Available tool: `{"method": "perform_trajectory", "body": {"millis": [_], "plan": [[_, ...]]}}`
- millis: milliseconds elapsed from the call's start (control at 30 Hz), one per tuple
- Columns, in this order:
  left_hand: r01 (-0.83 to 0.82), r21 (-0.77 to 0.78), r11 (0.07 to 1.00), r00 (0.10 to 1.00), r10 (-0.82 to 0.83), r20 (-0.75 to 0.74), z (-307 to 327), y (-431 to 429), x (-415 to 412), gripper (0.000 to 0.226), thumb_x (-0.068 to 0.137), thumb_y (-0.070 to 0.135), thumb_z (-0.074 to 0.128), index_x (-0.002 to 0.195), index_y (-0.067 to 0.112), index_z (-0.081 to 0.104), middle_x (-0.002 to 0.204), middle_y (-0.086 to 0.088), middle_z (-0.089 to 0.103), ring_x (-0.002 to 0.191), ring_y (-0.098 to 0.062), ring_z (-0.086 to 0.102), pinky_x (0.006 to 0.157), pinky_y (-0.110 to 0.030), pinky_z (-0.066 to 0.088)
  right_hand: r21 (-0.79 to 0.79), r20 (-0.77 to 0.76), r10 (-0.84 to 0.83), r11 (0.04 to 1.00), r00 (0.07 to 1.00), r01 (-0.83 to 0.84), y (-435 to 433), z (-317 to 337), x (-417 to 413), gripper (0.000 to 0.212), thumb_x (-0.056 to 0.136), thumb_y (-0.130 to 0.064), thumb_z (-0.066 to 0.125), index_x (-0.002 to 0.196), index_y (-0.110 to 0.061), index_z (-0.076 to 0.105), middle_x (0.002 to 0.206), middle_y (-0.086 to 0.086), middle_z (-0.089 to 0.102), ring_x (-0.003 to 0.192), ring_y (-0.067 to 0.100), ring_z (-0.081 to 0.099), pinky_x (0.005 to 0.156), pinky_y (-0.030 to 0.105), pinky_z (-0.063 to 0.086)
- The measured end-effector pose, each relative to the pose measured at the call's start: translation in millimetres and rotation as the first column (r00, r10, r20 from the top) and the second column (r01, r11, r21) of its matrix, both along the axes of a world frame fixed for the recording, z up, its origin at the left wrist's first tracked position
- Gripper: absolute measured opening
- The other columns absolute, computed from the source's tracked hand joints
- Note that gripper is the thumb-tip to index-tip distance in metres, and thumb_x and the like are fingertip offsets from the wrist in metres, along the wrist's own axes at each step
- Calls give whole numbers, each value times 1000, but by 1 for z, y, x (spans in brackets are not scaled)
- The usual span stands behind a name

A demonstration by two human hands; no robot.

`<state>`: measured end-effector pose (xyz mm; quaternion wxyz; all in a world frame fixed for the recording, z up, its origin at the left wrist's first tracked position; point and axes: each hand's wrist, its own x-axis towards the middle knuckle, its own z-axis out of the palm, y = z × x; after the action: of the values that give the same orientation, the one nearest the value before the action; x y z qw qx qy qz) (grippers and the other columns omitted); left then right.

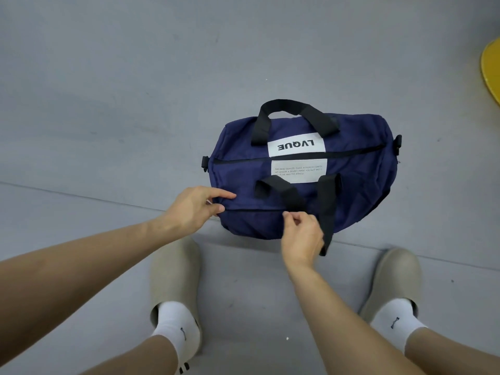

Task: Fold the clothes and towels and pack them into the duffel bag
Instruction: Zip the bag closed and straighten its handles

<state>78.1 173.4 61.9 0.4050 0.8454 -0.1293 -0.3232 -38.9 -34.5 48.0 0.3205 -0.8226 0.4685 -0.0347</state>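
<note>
**Bag pinned at one corner, ready to be opened**

The navy duffel bag lies flat and slack on the grey floor, right of centre in the frame. Its white LVQUE label faces up and reads upside down from here. It looks empty, and no clothes or towels are in sight, so I'd judge the packing has not started.

The left hand is at the bag's lower-left corner. The thumb and forefinger lie out over the cloth and the other fingers are curled round the edge, so it holds the corner. I take that as an anchor: soft fabric would only drag along if pulled from one end.

The right hand sits at the bag's lower edge, with thumb and forefinger pinched tight on the seam there. What is in the pinch is too small to make out. A zip pull is my guess, which would explain holding the corner.

One black carry handle has flopped across the bag beside that hand, and the other handle arches at the top. A closed black zip runs across the middle.

The person's beige shoes stand just below the bag. A yellow object is cut off at the upper right.
</note>
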Motion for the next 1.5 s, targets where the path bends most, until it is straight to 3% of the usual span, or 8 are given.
{"method": "perform_trajectory", "body": {"millis": [300,467,567,667,833,1033,1267,1500], "plan": [[63,65,996,997,-65,32,7,-7,7,38,95,18,66,119,46,66,90,4,71,80,-4,68,92,-30,53,-39,-48,21,999,999,-23,-32,2,5,21,96,-36,62,91,-18,72,76,-5,66,80,25,63,79,37,47],[22,195,981,896,-106,432,23,2,26,51,96,42,61,144,49,45,101,19,58,76,-5,61,79,-29,47,257,36,-127,960,991,114,-10,6,-16,29,91,-50,65,86,-21,64,76,-7,66,76,15,64,64,29,45],[-45,222,974,850,-80,520,21,-4,57,40,95,42,62,135,44,58,132,6,50,103,-16,58,90,-41,51,606,-84,-347,727,934,324,10,3,-27,37,90,-53,66,97,-17,65,92,1,70,77,20,69,76,44,60],[-109,79,991,986,97,136,26,-21,87,32,95,31,67,125,41,67,161,-3,31,131,-20,51,108,-41,44,810,-157,-421,463,894,360,26,12,-26,57,90,-54,65,134,-20,53,120,0,60,94,22,68,80,41,60],[-208,1,978,974,207,-96,29,-48,90,38,96,4,60,128,24,67,109,-3,68,95,-21,64,75,-33,57,927,-244,-348,192,905,323,59,29,-16,97,87,-55,68,158,-35,7,150,6,41,107,31,64,93,46,56],[-240,123,963,946,260,-191,56,-54,65,31,91,-5,56,107,17,71,85,-7,57,69,-21,55,52,-27,51,966,-259,-268,-71,928,249,72,52,-18,60,88,-55,67,129,-19,43,128,14,55,103,31,67,82,41,59],[-331,137,934,897,356,-262,78,-60,-26,32,89,-10,51,106,14,64,80,-10,57,63,-24,55,52,-33,53,945,-251,-500,57,829,321,59,52,-58,30,91,-23,72,107,-3,57,80,16,68,61,19,63,53,27,53],[-197,124,972,953,220,-209,75,-87,-131,18,89,6,68,99,21,67,85,-5,66,77,-21,62,83,-42,57,868,-146,-561,323,815,377,-37,71,-100,18,92,2,61,85,-10,49,78,11,57,60,18,51,53,26,47]]}}
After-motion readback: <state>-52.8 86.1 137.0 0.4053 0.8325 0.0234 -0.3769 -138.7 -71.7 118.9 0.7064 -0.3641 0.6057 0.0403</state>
